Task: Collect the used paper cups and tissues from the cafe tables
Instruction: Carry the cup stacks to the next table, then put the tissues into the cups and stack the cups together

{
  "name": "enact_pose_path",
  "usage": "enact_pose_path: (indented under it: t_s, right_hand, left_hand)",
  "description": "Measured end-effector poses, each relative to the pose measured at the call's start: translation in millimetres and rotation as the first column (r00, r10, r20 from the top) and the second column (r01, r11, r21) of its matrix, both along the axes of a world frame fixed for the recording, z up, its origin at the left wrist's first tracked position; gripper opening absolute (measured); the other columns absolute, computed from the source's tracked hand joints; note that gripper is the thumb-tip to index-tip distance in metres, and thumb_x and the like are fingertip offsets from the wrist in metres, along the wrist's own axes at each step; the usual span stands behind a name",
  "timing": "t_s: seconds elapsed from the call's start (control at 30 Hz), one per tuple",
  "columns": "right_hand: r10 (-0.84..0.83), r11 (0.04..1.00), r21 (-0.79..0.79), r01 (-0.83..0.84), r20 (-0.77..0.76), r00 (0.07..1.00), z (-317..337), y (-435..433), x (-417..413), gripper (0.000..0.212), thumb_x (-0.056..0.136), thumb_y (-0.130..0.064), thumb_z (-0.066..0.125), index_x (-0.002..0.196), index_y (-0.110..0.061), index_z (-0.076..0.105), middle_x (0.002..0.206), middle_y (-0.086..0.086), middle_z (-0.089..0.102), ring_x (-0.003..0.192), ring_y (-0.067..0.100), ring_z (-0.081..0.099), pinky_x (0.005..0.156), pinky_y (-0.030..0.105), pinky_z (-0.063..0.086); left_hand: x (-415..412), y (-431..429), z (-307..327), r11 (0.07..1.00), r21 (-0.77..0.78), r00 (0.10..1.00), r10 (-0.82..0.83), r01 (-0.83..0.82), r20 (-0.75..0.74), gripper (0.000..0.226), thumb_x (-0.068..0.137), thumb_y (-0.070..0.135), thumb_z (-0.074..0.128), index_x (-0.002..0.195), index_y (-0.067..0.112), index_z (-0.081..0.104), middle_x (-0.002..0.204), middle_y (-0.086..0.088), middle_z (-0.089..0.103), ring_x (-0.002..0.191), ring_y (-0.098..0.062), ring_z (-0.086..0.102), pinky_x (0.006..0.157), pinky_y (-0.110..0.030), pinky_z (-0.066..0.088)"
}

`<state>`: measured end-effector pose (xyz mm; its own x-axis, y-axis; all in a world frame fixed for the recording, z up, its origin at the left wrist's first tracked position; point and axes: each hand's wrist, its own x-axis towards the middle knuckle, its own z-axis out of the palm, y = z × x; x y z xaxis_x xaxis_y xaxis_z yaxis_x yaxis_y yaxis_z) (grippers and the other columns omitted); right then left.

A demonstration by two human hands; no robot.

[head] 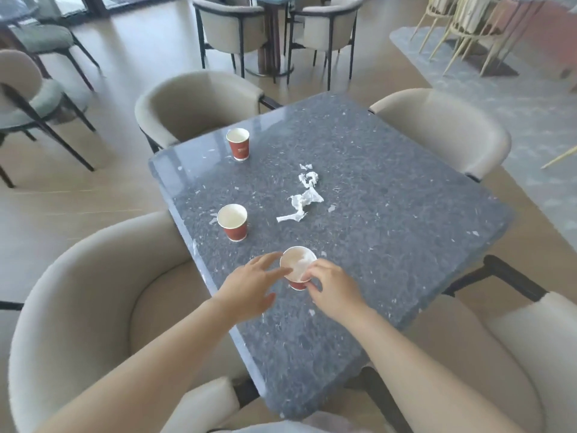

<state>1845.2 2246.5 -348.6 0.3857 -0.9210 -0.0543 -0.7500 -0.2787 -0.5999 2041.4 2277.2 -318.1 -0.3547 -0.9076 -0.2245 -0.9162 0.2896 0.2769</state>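
Three red paper cups stand on the grey stone table (390, 220). The nearest cup (296, 265) has white tissue inside it. My right hand (334, 290) grips this cup at its right rim and side. My left hand (249, 287) lies just left of it, fingers straight, fingertips touching the cup's rim. A second cup (232, 221) stands empty further back on the left. The third cup (238, 147) stands near the far left edge. Crumpled white tissues (304, 200) lie in the middle of the table, with smaller torn scraps (309, 177) behind them.
Beige armchairs ring the table: one at near left (93, 292), one at far left (199, 98), one at far right (446, 129), one at near right (515, 354). Another table with chairs (274, 29) stands behind.
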Motion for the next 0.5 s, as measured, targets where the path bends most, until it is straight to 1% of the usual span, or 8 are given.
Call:
enact_pose_path:
  t_s: [0.07,0.13,0.17,0.27,0.4,0.5]
  right_hand:
    - [0.011,1.000,0.003,-0.011,-0.023,1.000,-11,-15,-7,0.013,0.085,-0.016,0.059,0.090,-0.020,0.069,0.108,-0.006,0.062,0.097,0.020,0.058,0.069,0.028,0.045]
    - [0.027,1.000,0.015,-0.026,-0.040,0.999,-22,-27,-13,0.011,0.086,-0.018,0.059,0.090,-0.020,0.068,0.107,-0.008,0.062,0.097,0.017,0.058,0.064,0.023,0.037]
    - [0.037,0.999,0.026,-0.036,-0.043,0.998,-26,-32,-13,0.010,0.086,-0.018,0.058,0.089,-0.020,0.068,0.107,-0.009,0.061,0.097,0.017,0.058,0.064,0.023,0.037]
    - [0.075,0.996,0.044,-0.073,-0.057,0.996,-35,-46,-9,0.009,0.086,-0.020,0.058,0.089,-0.020,0.067,0.107,-0.009,0.061,0.097,0.016,0.056,0.069,0.028,0.045]
    - [0.122,0.992,0.028,-0.120,-0.096,0.988,-46,-60,-1,0.011,0.088,-0.018,0.054,0.090,-0.016,0.064,0.106,-0.006,0.061,0.099,0.018,0.053,0.065,0.025,0.036]
    - [0.113,0.994,0.008,-0.113,-0.134,0.984,-51,-71,5,0.013,0.089,-0.016,0.051,0.092,-0.016,0.063,0.107,-0.005,0.059,0.102,0.020,0.051,0.064,0.027,0.037]
  left_hand:
    - [-8,-3,-8,0.995,0.043,0.996,0.093,-0.093,0.006,0.060,0.091,0.027,0.052,0.144,0.039,0.026,0.157,0.007,0.009,0.140,-0.018,0.025,0.096,-0.034,0.046]
    - [-11,-4,-16,0.983,0.102,0.988,0.150,-0.151,0.018,0.062,0.091,0.028,0.052,0.144,0.041,0.023,0.157,0.007,0.008,0.139,-0.019,0.026,0.098,-0.036,0.045]
    - [-11,-4,-20,0.976,0.130,0.985,0.172,-0.173,0.026,0.063,0.091,0.029,0.052,0.144,0.041,0.022,0.157,0.008,0.008,0.139,-0.019,0.027,0.100,-0.037,0.044]
    - [-6,-3,-32,0.952,0.192,0.972,0.234,-0.237,0.038,0.061,0.091,0.029,0.053,0.144,0.039,0.024,0.156,0.006,0.012,0.139,-0.021,0.027,0.102,-0.037,0.041]
    - [3,-2,-50,0.910,0.252,0.944,0.327,-0.329,0.049,0.060,0.090,0.027,0.054,0.142,0.039,0.028,0.154,0.004,0.020,0.138,-0.020,0.029,0.105,-0.036,0.039]
    - [14,-7,-64,0.886,0.286,0.930,0.337,-0.366,0.145,0.058,0.090,0.027,0.052,0.142,0.038,0.028,0.154,0.004,0.019,0.139,-0.020,0.027,0.103,-0.038,0.041]
